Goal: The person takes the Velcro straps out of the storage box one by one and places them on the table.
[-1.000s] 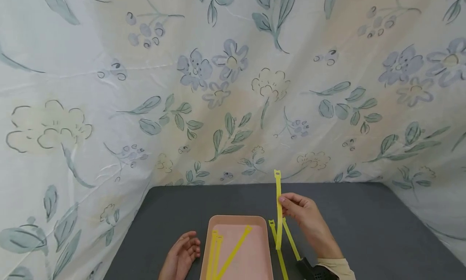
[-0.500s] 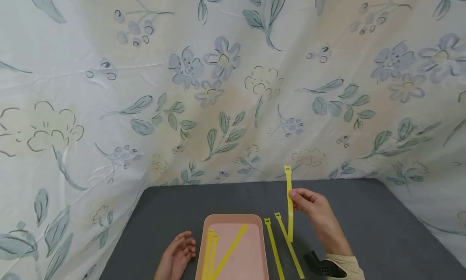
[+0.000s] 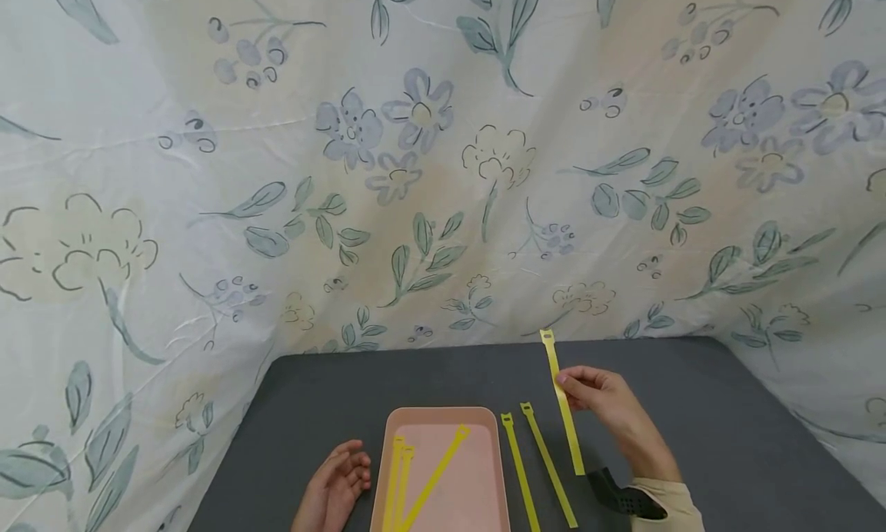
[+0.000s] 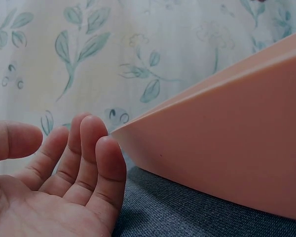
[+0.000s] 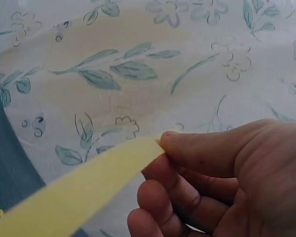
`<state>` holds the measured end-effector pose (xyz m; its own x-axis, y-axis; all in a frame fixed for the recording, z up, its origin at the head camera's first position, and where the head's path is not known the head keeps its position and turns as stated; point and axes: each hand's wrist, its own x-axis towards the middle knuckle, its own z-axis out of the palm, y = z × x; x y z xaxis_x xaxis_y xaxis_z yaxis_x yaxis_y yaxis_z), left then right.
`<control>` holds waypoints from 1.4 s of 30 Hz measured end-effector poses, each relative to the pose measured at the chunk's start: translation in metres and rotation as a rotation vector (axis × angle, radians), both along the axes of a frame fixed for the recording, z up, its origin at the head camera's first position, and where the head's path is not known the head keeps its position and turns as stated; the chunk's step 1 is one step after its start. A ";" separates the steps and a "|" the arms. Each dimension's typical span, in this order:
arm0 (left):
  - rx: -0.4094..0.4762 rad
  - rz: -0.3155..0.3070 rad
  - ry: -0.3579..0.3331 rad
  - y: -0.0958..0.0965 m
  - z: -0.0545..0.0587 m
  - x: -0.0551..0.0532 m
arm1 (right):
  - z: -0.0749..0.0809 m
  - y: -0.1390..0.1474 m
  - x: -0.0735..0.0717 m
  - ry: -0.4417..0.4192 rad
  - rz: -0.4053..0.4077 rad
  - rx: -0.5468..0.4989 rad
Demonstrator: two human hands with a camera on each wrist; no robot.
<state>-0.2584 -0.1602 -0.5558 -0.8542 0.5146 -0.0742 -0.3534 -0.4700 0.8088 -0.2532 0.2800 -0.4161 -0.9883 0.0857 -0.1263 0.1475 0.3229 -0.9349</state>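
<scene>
My right hand (image 3: 612,405) pinches a yellow cable tie (image 3: 569,430) with a slotted head between thumb and fingertips, above the table's right part. In the right wrist view the thumb presses on the tie (image 5: 89,185), whose band runs toward the lower left. On the table lie two more yellow ties, a left one (image 3: 521,474) and a right one (image 3: 551,470), side by side right of the pink tray (image 3: 482,470). Inside the tray are three yellow ties, one of them slanted (image 3: 438,470). My left hand (image 3: 334,486) rests beside the tray's left wall (image 4: 227,133), fingers loosely bent, holding nothing.
The dark grey table (image 3: 415,378) carries everything. A floral cloth (image 3: 415,270) hangs behind it and along both sides. A black wrist device (image 3: 626,501) sits at my right cuff.
The right hand has lifted its tie away from the other two and moved right. The held tie has gone from upright to tilted, its lower end swung right. The left hand stays beside the tray.
</scene>
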 end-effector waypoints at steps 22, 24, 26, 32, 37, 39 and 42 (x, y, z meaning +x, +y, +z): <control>0.005 0.047 0.009 0.001 0.000 0.001 | -0.051 0.035 -0.018 -0.144 0.178 0.107; 0.000 0.052 -0.001 0.001 0.001 0.001 | -0.054 0.036 -0.018 -0.158 0.196 0.106; -0.010 0.061 -0.013 0.002 0.001 0.002 | -0.056 0.037 -0.018 -0.160 0.220 0.099; -0.023 0.062 -0.027 0.002 0.002 0.003 | -0.065 0.037 -0.019 -0.155 0.247 0.121; -0.019 0.058 -0.025 0.002 0.001 0.004 | -0.074 0.033 -0.020 -0.173 0.202 0.192; -0.020 0.061 -0.028 0.002 0.001 0.004 | -0.078 0.031 -0.020 -0.181 0.183 0.215; -0.025 0.059 -0.022 0.002 0.001 0.004 | -0.083 0.030 -0.020 -0.191 0.147 0.246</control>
